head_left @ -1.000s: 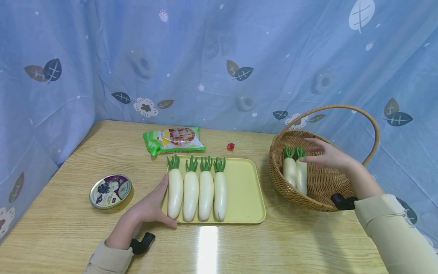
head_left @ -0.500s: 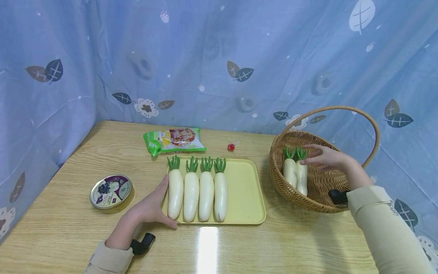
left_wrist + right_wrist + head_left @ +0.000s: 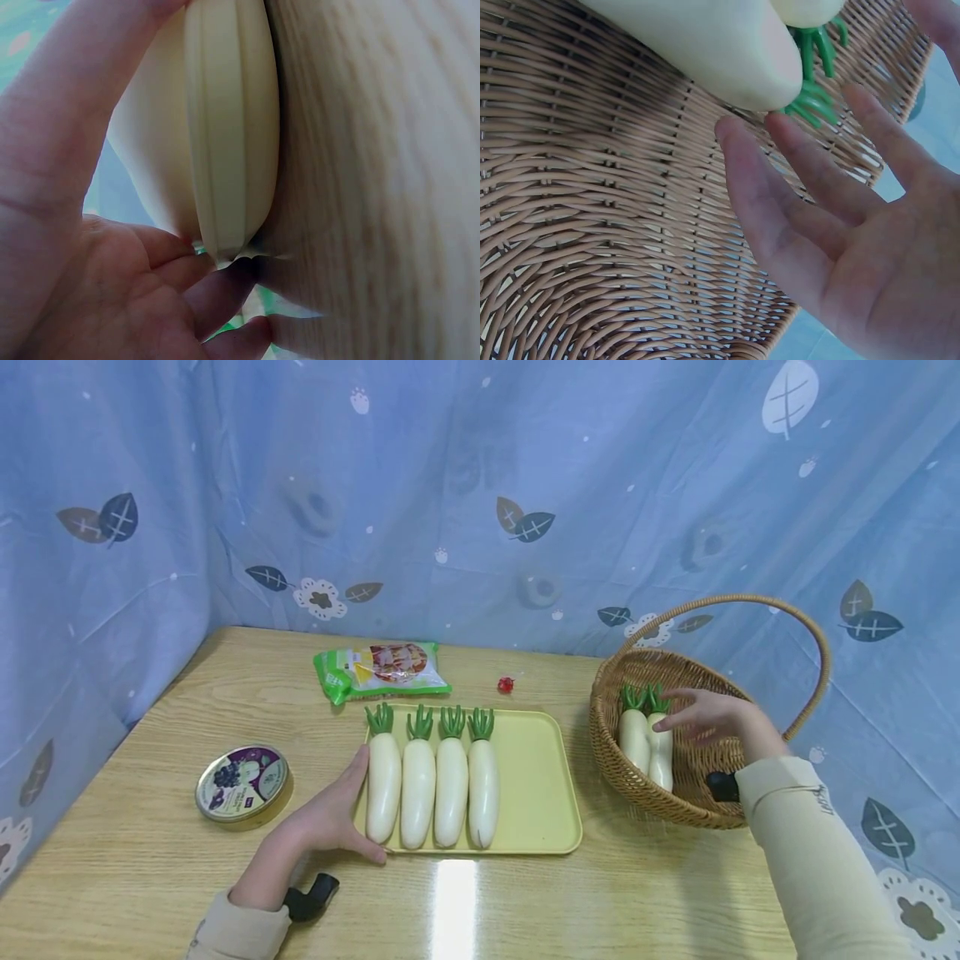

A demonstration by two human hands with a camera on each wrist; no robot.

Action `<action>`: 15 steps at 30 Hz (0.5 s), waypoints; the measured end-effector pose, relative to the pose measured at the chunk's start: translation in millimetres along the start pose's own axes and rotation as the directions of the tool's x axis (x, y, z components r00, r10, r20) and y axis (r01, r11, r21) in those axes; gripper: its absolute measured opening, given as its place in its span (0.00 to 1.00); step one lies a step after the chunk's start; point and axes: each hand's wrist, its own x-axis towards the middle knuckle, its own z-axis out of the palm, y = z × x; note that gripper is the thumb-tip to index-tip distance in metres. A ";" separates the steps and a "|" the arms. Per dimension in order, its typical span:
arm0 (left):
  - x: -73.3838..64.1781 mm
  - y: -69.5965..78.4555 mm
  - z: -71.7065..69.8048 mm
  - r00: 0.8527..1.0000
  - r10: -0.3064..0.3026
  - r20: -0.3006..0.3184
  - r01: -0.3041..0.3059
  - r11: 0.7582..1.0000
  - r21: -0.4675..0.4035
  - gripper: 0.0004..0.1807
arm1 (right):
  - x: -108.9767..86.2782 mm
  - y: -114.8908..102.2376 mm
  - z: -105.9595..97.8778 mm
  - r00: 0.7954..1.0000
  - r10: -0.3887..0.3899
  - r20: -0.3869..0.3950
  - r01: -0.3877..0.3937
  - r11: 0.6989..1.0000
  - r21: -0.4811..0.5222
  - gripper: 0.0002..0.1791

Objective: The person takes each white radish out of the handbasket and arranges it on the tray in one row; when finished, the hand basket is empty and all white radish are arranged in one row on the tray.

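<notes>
Several white radishes (image 3: 384,787) with green tops lie side by side on a pale yellow tray (image 3: 536,785). My left hand (image 3: 326,817) spans the tray's left front corner, thumb on the front edge and fingers along the left side. The left wrist view shows the tray's rim (image 3: 225,135) between thumb and fingers. Two more radishes (image 3: 634,739) lie in a brown wicker basket (image 3: 641,792). My right hand (image 3: 708,717) reaches into the basket, fingers spread beside the right-hand radish. In the right wrist view its fingertips are close to the radish (image 3: 735,52) near the green leaves (image 3: 810,105).
Behind the tray lies a green and clear food packet (image 3: 393,667), with a small red object (image 3: 506,683) to its right. A round tin (image 3: 242,782) stands left of my left hand. The basket's tall handle (image 3: 738,600) arches above my right hand. A blue patterned curtain (image 3: 420,485) surrounds the table.
My right hand and forearm have shifted slightly left and down within the basket, toward the right-hand radish. The left hand, the tray and its radishes have stayed put.
</notes>
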 end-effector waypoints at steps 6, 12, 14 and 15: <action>-0.5 0.0 0.3 1.000 0.003 0.001 -0.003 1.000 0.005 0.80 | 4.0 -0.7 0.9 0.999 0.041 0.000 -0.041 0.999 -0.024 0.48; -0.5 0.5 0.0 1.000 -0.005 0.002 0.005 1.000 0.000 0.80 | 8.9 -0.4 2.9 0.997 0.074 0.016 -0.073 0.997 -0.028 0.48; -0.5 0.5 0.1 1.000 -0.004 0.001 0.004 1.000 0.000 0.80 | 10.9 0.9 3.6 0.996 0.087 0.021 -0.087 0.996 -0.025 0.47; -0.5 0.4 0.1 1.000 -0.004 0.000 0.004 1.000 0.002 0.80 | 11.7 1.5 4.0 0.995 0.093 0.025 -0.092 0.996 -0.021 0.48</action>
